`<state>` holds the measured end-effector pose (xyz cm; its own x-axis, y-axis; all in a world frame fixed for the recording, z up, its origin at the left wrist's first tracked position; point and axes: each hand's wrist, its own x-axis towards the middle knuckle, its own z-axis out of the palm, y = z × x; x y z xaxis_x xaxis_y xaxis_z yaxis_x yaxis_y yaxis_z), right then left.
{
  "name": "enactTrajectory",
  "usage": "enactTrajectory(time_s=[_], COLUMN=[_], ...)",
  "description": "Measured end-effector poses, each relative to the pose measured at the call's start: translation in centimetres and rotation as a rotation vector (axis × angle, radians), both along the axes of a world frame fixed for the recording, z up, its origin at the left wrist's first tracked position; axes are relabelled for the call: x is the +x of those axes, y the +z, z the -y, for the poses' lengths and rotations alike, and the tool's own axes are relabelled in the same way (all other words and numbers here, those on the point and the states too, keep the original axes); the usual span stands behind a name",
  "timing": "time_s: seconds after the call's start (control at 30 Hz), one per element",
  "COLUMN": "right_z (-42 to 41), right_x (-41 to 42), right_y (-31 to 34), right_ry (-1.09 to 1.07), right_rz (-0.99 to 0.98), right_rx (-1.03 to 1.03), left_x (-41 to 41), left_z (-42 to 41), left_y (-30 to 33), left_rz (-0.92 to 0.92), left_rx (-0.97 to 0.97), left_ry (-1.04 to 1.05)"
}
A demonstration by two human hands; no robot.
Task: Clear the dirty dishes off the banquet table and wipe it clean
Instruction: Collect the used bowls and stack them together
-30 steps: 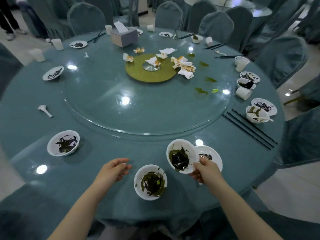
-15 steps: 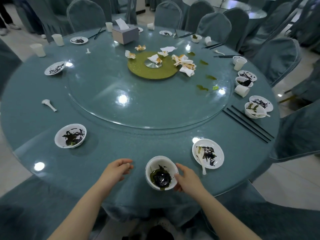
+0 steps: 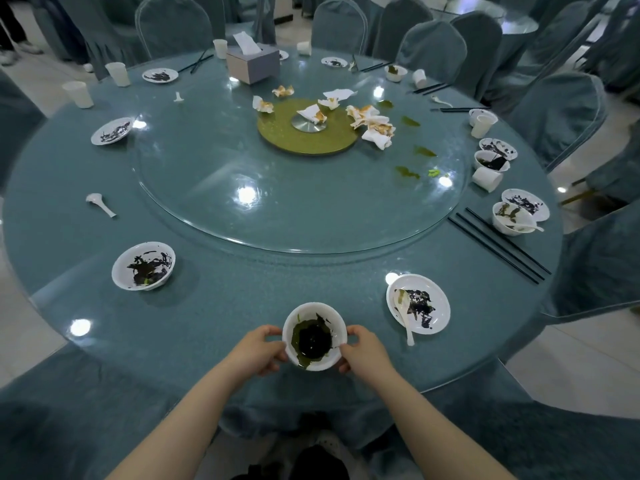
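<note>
Cupping white bowl between both hands: left hand and right hand fingers curling round its sides, near bench edge. Lying just right: dirty plate carrying spoon.

Your bowl looks like smooth white plastic or glazed ware (hard to tell which), smeared with wet, glossy dark sauce. The table wears a matt teal cloth under a glossy clear sheet that throws back the lamps. The turntable is polished glass, with a brushed metal hub. You see crumpled paper napkins and cloth chair covers.
</note>
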<state>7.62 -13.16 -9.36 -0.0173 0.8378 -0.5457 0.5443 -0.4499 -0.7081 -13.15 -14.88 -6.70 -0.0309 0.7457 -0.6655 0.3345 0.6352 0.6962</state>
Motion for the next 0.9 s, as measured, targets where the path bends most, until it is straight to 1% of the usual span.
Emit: enactTrajectory(time_s=[0.2, 0.33, 0.53, 0.67, 0.77, 0.9], right_z=[-1.3, -2.8, -6.1, -8.1, -9.3, -10.2], right_x=[-0.4, -1.5, -3.6, -5.5, -7.3, -10.4], right_y=[0.9, 1.7, 2.9, 3.3, 3.3, 3.3], right_ry=[0.053, 0.114, 0.228, 0.282, 0.331, 0.429], right_rz=[-0.068, -0.134, -0.173, -0.237, -0.290, -0.313], right_rx=[0.024, 0.047, 0.061, 0.056, 0.010, -0.034], left_x=[0.6, -0.4, -2.6, -3.8, -4.9, -6.9], left_z=[0.0, -0.2, -1.3, -1.8, -1.6, -0.7], left_y=[-0.8, -1.0, -0.1, 0.5, 0.5, 0.4], left_rz=[-0.082, -0.145, -0.165, -0.105, -0.050, -0.034], left_rx=[0.055, 0.126, 0.216, 0.283, 0.312, 0.344], left_ry=[-0.034, 0.015, 0.192, 0.295, 0.437, 0.618])
